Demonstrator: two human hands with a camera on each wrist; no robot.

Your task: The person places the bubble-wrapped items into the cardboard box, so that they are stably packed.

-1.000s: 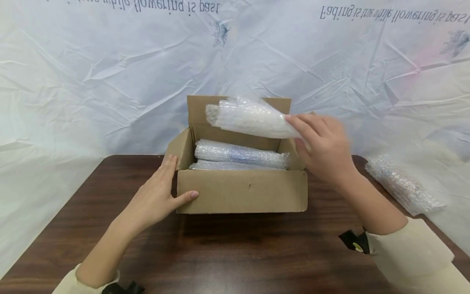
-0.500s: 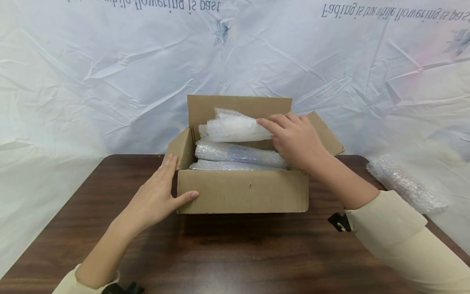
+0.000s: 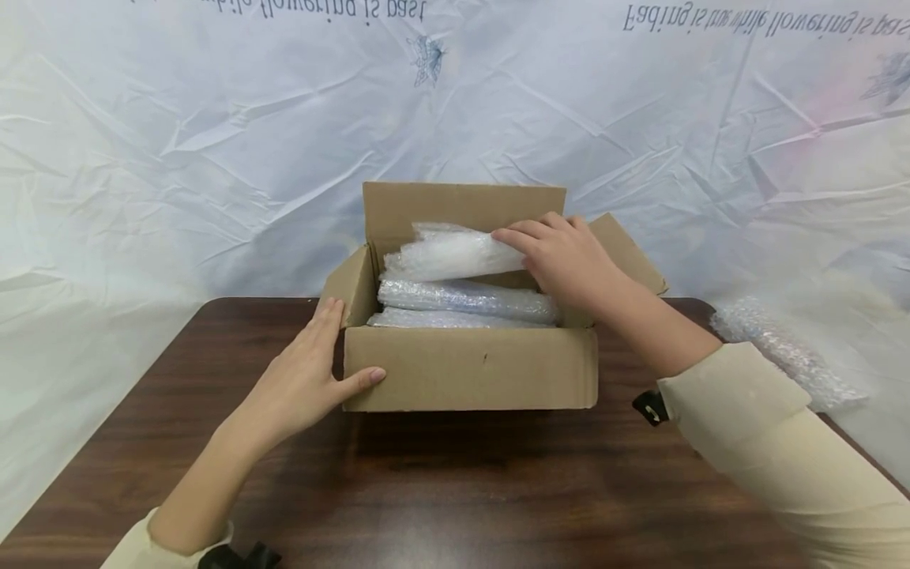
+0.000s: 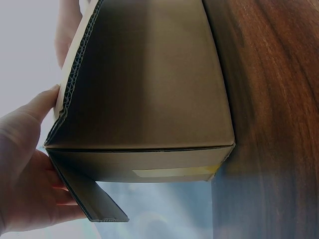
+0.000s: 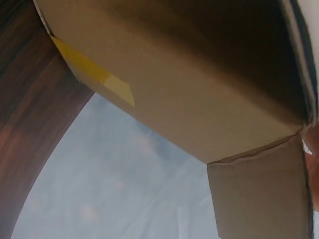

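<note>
An uncovered cardboard box (image 3: 469, 370) stands on the table with its flaps spread. My right hand (image 3: 562, 257) holds the right end of a whitish bubble-wrap bundle (image 3: 448, 251) at the back of the box, its fingers over the top. Two more bubble-wrapped packages lie in front: one with a bluish tint (image 3: 462, 297) and a flatter one (image 3: 448, 318) behind the front flap. My left hand (image 3: 295, 383) rests at the front left corner, straight fingers against the left flap (image 3: 348, 288) and thumb on the front flap. The left wrist view shows the thumb at the flap's edge.
Another bubble-wrapped bundle (image 3: 789, 352) lies at the table's right edge. A dark wood table (image 3: 455, 482) carries the box. Behind it hangs a pale creased cloth (image 3: 284, 158) with printed lettering. The right flap (image 3: 629, 257) leans outward beside my right forearm.
My right hand has brought the whitish bubble-wrap bundle left and down, from above the box to its back inside. The left hand has stayed at the corner.
</note>
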